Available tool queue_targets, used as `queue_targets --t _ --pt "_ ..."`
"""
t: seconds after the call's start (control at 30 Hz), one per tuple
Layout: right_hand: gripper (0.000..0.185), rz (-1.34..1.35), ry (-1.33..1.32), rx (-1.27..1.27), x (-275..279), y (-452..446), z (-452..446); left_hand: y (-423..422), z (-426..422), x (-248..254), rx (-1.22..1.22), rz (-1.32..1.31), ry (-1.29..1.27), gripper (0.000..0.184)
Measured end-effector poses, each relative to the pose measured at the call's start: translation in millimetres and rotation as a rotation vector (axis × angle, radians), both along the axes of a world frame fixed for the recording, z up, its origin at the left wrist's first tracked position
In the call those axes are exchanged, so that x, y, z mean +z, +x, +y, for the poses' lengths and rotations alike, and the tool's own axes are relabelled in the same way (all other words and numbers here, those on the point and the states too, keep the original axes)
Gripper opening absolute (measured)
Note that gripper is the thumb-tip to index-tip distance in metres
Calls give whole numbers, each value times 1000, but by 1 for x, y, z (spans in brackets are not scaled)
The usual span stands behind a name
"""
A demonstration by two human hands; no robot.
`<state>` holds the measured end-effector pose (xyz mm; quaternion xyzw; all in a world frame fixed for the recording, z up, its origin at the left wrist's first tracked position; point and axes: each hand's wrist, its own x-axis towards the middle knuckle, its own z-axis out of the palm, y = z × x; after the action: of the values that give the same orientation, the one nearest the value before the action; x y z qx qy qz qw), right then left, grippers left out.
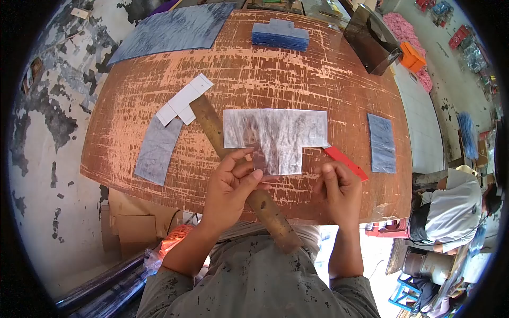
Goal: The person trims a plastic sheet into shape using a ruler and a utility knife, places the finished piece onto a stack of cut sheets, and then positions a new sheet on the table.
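My left hand [233, 183] pinches the lower left edge of a clear, streaky T-shaped plastic sheet [275, 132], its thumb on the sheet. To the sheet's right, my right hand [339, 191] is closed with fingertips together; what it holds, if anything, is too small to make out. A red-handled cutter [347, 163] lies just above that hand. Under my left hand a brown metal ruler [212, 124] runs diagonally past the table edge. The white stepped template [185, 99] touches the ruler's upper end.
A stack of blue cut pieces [280, 36] and a large blue sheet [175, 32] lie at the back of the table [122, 159]. Blue pieces [159, 151] [382, 143] lie at both sides. A dark box [373, 40] stands back right. Another person [453, 212] is at the right.
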<state>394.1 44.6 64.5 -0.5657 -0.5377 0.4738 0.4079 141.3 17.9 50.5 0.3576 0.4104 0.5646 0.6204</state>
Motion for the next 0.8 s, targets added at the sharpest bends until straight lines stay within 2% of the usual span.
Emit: queue_targets --t 0.03,0.07,0.13,0.17,0.23,0.27,0.33,0.37,0.43,0.53,0.6,0.73,0.8 --pt "17 -284 -78 29 2 4 0 0 1 0 2 -1 0 47" --pt "17 -285 -79 30 1 5 -1 0 1 0 3 6 7 48" --pt "26 -229 216 48 -4 6 -2 0 2 -2 3 12 12 50" --pt "26 -230 216 47 -8 5 1 0 2 -4 -7 10 4 50" --pt "36 -227 449 -65 -17 0 9 1 3 -5 -19 8 -4 50" --pt "36 -228 449 -65 -15 -3 11 3 3 -4 -35 -3 -17 50" --pt "41 166 246 -190 -8 -9 14 4 2 -4 -47 -13 -30 50" --pt "41 167 246 -187 -7 -8 15 4 1 -5 -68 11 -28 51" --pt "41 362 65 -101 -6 -1 18 3 0 -8 -86 38 -26 51" --pt "39 308 38 -63 -8 4 21 0 1 -11 -141 -13 -50 52" --pt "39 317 41 -72 -7 3 22 -1 2 -15 -146 -227 -109 53" --pt "38 366 59 -84 -6 1 24 -1 3 -20 -144 -197 -141 51" --pt "38 370 70 -79 -3 0 23 1 4 -20 -141 -100 -158 49"
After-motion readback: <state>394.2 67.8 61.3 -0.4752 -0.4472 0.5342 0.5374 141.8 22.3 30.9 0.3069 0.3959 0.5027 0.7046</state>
